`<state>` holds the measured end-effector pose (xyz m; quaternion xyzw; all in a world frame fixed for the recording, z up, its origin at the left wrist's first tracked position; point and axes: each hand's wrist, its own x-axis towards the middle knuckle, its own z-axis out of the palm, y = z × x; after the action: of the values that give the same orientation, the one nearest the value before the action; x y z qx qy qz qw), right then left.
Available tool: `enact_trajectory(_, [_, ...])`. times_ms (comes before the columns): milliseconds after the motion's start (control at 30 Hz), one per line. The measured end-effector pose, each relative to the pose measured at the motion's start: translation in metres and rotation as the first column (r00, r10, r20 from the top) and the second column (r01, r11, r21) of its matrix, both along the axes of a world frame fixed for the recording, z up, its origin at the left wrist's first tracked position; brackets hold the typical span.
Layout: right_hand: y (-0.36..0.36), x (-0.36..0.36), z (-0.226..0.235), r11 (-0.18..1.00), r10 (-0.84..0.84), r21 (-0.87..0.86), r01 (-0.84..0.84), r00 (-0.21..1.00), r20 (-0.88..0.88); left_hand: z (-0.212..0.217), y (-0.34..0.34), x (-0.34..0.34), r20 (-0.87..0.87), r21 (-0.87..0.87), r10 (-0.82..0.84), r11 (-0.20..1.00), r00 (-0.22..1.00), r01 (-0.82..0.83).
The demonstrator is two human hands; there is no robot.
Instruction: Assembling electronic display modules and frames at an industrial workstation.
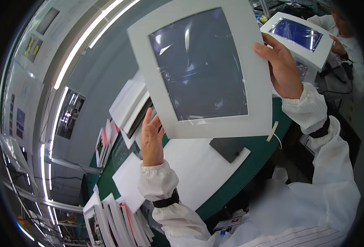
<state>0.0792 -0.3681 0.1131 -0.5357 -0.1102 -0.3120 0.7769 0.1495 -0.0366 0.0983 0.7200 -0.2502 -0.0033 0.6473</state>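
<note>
At left, white slabs [115,214] are standing on edge by the green table [258,147], perhaps for easy picking. Our left hand [151,142] is pointing its fingers up at the lower-left edge of the white-framed display panel [200,68]; some are hiding behind it, so we cannot tell whether they are gripping. We are holding the panel tilted above the white sheet [192,164], our right hand [285,70] clasping its right edge, thumb in front, seemingly sparing the film-covered window [202,76] any touch.

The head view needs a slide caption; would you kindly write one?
Over a green tabletop, the right hand grips a white rectangular panel with dark glossy screen, left hand at its left edge.
</note>
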Motion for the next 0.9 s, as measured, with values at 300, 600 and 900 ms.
enact_trajectory(300, [0.169,-0.019,0.019,0.678,0.094,-0.508,0.532,0.623,0.777,-0.024,0.117,-0.127,-0.322,-0.629,0.032,0.740,0.946,-0.239])
enact_trajectory(600, [0.225,-0.052,-0.092,0.429,0.497,-0.791,0.436,0.618,0.609,-0.092,0.163,-0.206,-0.511,-0.683,0.099,0.556,0.854,-0.473])
enact_trajectory(900, [0.202,-0.072,-0.177,0.394,0.539,-0.897,0.202,0.739,0.403,-0.160,0.125,-0.240,-0.530,-0.647,0.252,0.497,0.810,-0.578])
